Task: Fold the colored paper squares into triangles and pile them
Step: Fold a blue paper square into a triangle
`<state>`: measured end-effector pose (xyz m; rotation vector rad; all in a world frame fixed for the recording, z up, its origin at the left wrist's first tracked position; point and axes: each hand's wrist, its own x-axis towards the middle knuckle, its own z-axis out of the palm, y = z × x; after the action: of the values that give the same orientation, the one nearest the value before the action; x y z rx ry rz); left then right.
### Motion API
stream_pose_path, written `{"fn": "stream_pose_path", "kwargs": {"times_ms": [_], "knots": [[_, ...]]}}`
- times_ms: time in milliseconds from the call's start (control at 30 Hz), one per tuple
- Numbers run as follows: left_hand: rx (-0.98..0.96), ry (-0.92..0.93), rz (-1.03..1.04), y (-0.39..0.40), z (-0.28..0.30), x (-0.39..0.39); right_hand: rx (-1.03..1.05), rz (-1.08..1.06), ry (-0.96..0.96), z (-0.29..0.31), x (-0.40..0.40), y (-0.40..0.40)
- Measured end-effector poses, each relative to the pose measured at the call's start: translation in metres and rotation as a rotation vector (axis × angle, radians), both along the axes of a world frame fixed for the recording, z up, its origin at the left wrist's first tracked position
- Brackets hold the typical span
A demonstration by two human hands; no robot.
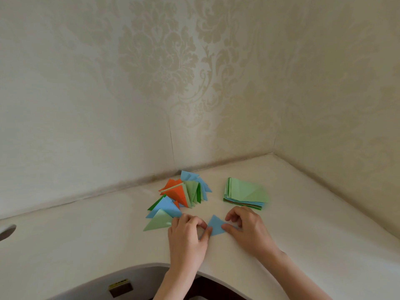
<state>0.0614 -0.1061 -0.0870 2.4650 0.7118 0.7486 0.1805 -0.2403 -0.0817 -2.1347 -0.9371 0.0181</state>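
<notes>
Resting on the white bench [303,245] near its front edge, in the head view, was one blue paper triangle [215,226], folded and lying flat between the two hands.

Left hand [187,237]: fingers curled, thumb and forefinger pinched the triangle's left corner.

Right hand [249,228]: fingers curled, thumb pressed on the triangle's right corner; whether the fingers gripped the paper could not be told.

Pile of folded triangles [184,195]: orange, blue, light green and dark green, loosely heaped toward the bench's back edge, left of centre; its nearest light green triangle [159,223] lay just beside the left hand.

Stack of unfolded squares [245,194]: light green sheet on top, other colours showing at the edges, set toward the back right corner, apart from the pile.

Wall behind: pale patterned wallpaper [162,61].
</notes>
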Motion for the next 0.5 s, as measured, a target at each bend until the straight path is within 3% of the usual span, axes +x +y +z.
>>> {"fn": "stream_pose_path", "kwargs": {"times_ms": [267,500], "knots": [[-0.072,-0.035,-0.103,0.009,0.003,-0.008,0.030,-0.002,0.110,0.004,0.003,-0.007],[0.088,-0.025,-0.091,-0.003,0.004,-0.012,0.065,-0.004,0.030,0.002,-0.005,-0.005]]}}
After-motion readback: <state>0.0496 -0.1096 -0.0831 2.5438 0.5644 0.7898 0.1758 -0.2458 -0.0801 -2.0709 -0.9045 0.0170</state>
